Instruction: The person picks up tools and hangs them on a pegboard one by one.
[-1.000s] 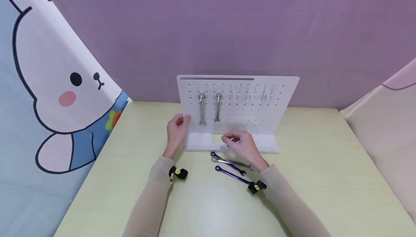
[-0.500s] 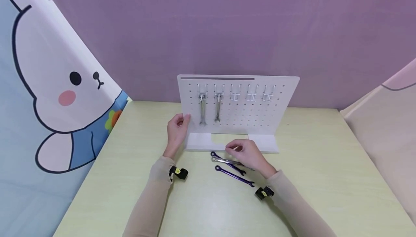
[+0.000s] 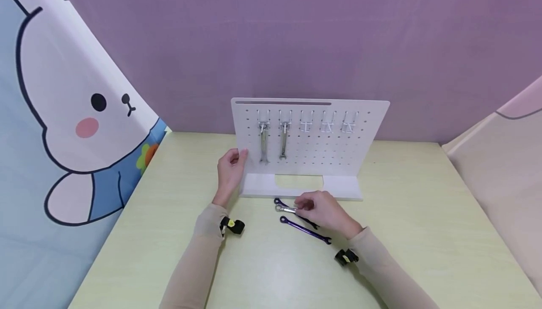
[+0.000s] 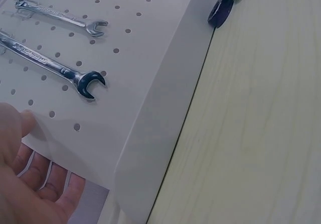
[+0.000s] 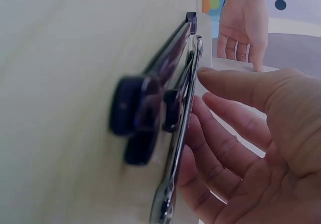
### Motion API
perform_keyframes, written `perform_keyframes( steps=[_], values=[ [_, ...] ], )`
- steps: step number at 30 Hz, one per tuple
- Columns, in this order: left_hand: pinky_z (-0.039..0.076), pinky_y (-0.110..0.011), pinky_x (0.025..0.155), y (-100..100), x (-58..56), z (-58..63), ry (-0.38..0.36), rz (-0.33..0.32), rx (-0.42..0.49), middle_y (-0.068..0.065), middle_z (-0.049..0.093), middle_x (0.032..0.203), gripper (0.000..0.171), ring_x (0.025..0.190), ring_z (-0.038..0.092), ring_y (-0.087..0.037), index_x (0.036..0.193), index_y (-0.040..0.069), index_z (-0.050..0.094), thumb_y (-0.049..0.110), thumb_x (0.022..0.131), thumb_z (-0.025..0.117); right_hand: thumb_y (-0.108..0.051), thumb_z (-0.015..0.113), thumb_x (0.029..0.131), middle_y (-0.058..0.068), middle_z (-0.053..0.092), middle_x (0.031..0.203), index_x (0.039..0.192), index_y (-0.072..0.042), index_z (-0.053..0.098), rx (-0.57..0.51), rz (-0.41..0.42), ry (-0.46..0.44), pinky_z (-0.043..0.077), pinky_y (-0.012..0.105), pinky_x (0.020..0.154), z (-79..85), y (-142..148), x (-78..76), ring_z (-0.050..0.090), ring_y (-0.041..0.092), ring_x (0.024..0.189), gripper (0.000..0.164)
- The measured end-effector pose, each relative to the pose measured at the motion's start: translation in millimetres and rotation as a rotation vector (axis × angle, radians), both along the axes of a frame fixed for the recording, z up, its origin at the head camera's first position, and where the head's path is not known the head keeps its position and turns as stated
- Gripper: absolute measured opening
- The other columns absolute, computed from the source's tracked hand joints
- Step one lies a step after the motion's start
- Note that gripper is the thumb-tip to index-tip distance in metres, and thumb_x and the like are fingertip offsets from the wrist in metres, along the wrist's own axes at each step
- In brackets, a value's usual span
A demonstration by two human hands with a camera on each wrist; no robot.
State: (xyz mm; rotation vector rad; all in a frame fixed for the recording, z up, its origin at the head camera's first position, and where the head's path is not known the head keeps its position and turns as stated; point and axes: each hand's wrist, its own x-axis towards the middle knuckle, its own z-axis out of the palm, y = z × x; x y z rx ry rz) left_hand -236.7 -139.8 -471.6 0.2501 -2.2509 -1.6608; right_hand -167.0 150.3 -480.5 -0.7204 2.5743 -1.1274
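My left hand (image 3: 230,171) grips the left edge of a white pegboard (image 3: 317,154). Its thumb lies on the front face and its fingers are behind the edge, as the left wrist view shows. My right hand (image 3: 325,211) is low over a silver combination wrench (image 3: 286,209), its thumb and fingertips beside the shaft; whether they touch it I cannot tell. That wrench lies across a dark purple wrench (image 3: 278,201), partly hidden by the hand. A second purple wrench (image 3: 305,230) lies nearer on the table. Two silver wrenches hang on the board, a larger one (image 3: 264,144) and a smaller one (image 3: 283,143).
Three hooks to the right of the hung wrenches, including the middle hook (image 3: 327,123), carry nothing. The board's white base (image 3: 258,186) has a rectangular cutout. A pale wooden table (image 3: 271,271) lies beneath, with a purple backdrop (image 3: 305,41) behind.
My right hand has moved down and toward me, from over the board's base to the silver wrench on the table. The left hand has stayed at the board's edge.
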Motion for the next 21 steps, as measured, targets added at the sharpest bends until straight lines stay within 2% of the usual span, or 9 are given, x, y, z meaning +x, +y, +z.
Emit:
perform_keyframes(
  steps=[21],
  values=[
    [0.048,-0.021,0.077,-0.4,-0.8,-1.5,0.000,-0.022,0.003,-0.019,0.074,0.104,0.033,0.090,0.064,-0.018,0.112,0.000,0.074,0.031,0.107,0.066,-0.009,0.079,0.095,-0.003,0.076,0.090,0.105,-0.008,0.081,0.014,0.036,-0.087,0.056,0.021,0.071,-3.2,3.5,-1.2,0.064,0.007,0.078,0.011]
  ],
)
